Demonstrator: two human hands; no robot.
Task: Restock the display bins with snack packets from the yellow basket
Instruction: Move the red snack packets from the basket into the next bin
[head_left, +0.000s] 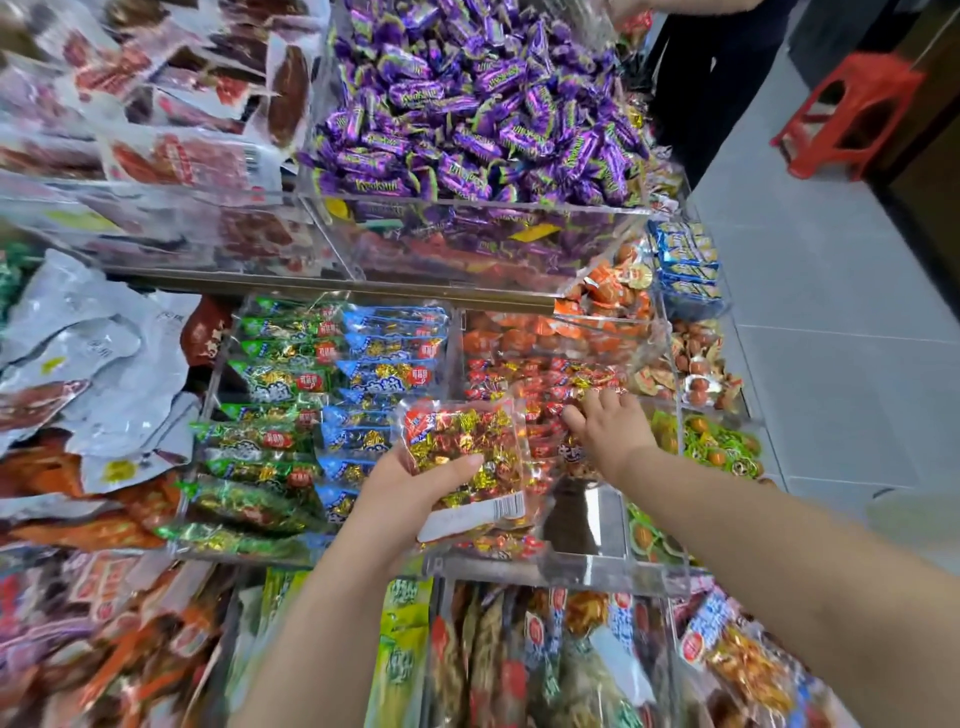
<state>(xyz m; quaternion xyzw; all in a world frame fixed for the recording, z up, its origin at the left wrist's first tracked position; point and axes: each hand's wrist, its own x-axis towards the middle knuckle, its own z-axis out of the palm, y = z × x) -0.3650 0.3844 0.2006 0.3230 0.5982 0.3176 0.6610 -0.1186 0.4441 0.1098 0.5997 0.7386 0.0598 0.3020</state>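
My left hand (410, 486) grips a red-edged clear snack packet (467, 457) full of gold and red wrapped sweets, thumb across its front, just above the clear acrylic bin (613, 571) of matching red packets (545, 379). My right hand (608, 428) reaches into that same bin, fingers spread on the red packets lying there. Green packets (270, 415) and blue packets (384, 364) fill the bin to the left. The yellow basket is not in view.
A bin of purple wrapped candies (467, 104) stands on the shelf above. Orange sweets (613, 306) and blue packs (685, 260) lie to the right. A person in dark clothes (717, 67) stands at the top right beside a red stool (852, 114) on the grey floor.
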